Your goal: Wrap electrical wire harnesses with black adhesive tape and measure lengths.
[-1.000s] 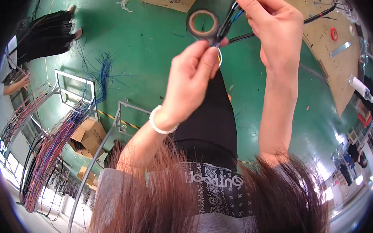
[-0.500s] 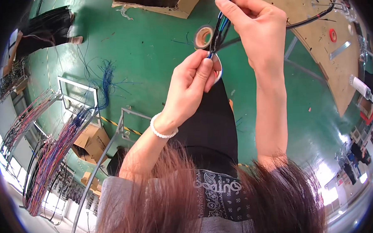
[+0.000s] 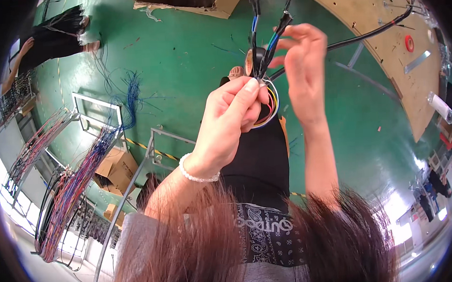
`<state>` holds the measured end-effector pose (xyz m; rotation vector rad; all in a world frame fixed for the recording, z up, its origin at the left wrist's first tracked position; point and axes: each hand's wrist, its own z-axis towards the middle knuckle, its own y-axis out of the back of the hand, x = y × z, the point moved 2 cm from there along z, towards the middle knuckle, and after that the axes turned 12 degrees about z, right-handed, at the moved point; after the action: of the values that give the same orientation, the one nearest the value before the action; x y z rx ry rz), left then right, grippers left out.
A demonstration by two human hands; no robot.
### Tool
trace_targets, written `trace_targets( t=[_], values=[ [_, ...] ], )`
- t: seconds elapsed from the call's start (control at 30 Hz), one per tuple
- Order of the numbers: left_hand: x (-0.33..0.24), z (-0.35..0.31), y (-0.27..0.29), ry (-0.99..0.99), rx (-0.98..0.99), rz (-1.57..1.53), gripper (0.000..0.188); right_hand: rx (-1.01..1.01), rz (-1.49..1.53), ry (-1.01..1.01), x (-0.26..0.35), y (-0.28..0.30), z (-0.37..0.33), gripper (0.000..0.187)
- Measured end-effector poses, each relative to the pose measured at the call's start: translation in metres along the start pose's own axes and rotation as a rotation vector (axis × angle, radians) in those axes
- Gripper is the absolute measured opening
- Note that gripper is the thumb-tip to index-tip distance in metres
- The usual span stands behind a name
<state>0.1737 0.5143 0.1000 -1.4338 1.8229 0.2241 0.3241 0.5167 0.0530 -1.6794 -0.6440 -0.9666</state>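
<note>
A wire harness of black-wrapped branches with blue and white wires is pinched at its junction between the thumb and fingers of my left hand. Two branches point upward, and a thick black cable leads off to the right. White, yellow and red wires curve in a loop beside my left fingers. A roll of tape sits just behind the branches, partly hidden by them. My right hand is close on the harness's right side, fingers apart and slightly blurred, with nothing visible in it.
At right stands a wooden board carrying a red tape roll and metal fixtures. An open cardboard box lies ahead. Wire bundles hang on a metal frame at left. Another person is at the far left.
My right hand has let go of the harness's upper end and dropped lower on the right. The branches now spread apart, and the coloured wire loop shows more.
</note>
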Motion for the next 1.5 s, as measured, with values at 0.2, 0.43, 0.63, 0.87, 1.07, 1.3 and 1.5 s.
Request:
trace_targets(
  t=[0.2,0.43,0.63,0.87,1.07,1.3,1.5],
  values=[
    [-0.011,-0.002,0.007,0.039,0.02,-0.023,0.029,0.212,0.465,-0.275,-0.039,0.007,-0.018,0.066],
    [-0.019,-0.003,0.015,0.075,0.097,-0.037,0.029,0.101,0.396,-0.139,-0.039,0.004,-0.028,0.051],
    [-0.027,-0.001,0.019,0.066,0.059,0.182,0.029,0.019,0.212,-0.114,-0.042,0.002,-0.046,0.028],
    [-0.025,-0.003,0.018,-0.425,-0.241,0.987,0.018,-0.012,-0.611,0.057,0.029,-0.027,-0.079,0.022],
    [-0.01,-0.007,0.008,-0.922,-0.415,1.14,0.025,-0.076,-0.767,0.04,0.067,-0.072,-0.069,0.028],
    [0.004,-0.012,0.01,-0.527,-0.078,0.592,0.015,-0.011,-0.972,0.217,0.052,-0.099,-0.057,0.039],
    [-0.002,-0.001,0.005,-0.315,-0.301,0.444,0.033,-0.358,-0.461,0.015,0.055,-0.05,-0.055,0.029]
  ],
)
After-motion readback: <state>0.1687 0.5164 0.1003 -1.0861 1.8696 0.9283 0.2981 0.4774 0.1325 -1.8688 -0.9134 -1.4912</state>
